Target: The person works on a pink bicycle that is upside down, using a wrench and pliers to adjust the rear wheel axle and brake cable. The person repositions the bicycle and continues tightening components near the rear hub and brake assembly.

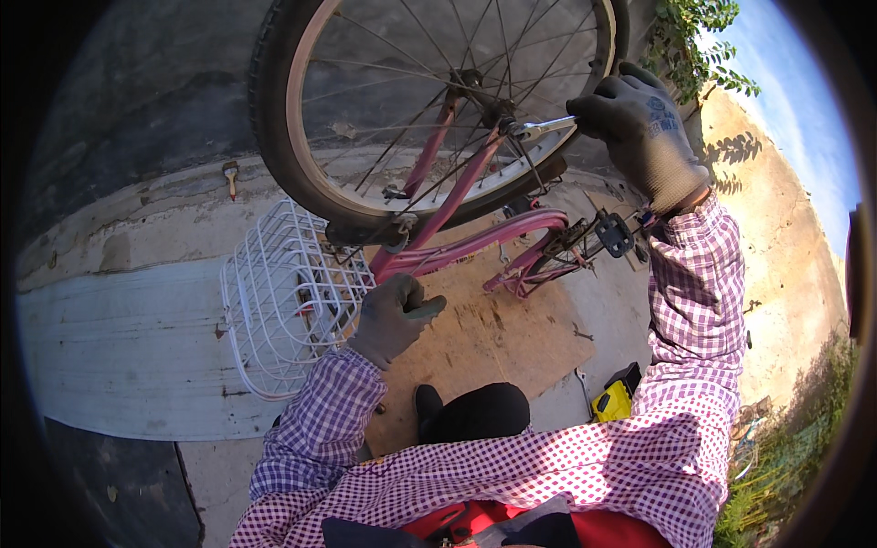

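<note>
A pink bicycle [438,258] stands with its spoked wheel [272,110] raised in front of me. My right hand [639,128], in a grey coated glove, is closed round one end of a silver wrench [550,126]. The wrench's other end meets the axle nut at the wheel's hub [498,114]. My left hand [393,320], gloved the same way, hovers beside the white wire basket [265,320] and below the bicycle's frame. Its fingers are partly bent and apart, with nothing seen in them.
Under the bicycle lies a wooden board [484,338]. A spanner [583,388] and a yellow-and-black object [614,402] rest on the ground to its right. The pedal [614,234] juts out below my right wrist. A paintbrush [230,180] lies by the dark wall [137,119].
</note>
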Motion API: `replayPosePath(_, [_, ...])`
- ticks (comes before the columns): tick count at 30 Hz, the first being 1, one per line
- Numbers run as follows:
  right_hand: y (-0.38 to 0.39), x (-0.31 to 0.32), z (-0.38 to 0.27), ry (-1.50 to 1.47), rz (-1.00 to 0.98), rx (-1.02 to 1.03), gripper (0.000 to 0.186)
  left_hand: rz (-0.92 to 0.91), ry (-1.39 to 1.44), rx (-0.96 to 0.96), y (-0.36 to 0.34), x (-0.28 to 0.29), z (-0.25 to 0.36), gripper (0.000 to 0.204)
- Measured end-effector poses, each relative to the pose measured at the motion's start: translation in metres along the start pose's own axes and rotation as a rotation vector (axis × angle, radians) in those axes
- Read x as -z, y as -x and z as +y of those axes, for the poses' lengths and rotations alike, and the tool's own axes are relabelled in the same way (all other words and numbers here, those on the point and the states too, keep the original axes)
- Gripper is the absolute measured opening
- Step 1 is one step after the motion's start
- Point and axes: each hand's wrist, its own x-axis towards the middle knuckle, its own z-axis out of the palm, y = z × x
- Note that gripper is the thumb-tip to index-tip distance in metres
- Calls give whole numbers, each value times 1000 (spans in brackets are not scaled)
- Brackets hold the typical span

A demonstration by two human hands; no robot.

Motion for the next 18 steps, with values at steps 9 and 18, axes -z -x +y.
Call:
replayPosePath(9, [-3, 8, 8, 69, -43, 23, 15, -96, 93, 101, -1, 1, 4, 40])
replayPosePath(18, [-9, 4, 12, 29, -57, 14, 13, -103, 99, 73, 0, -2, -2, 38])
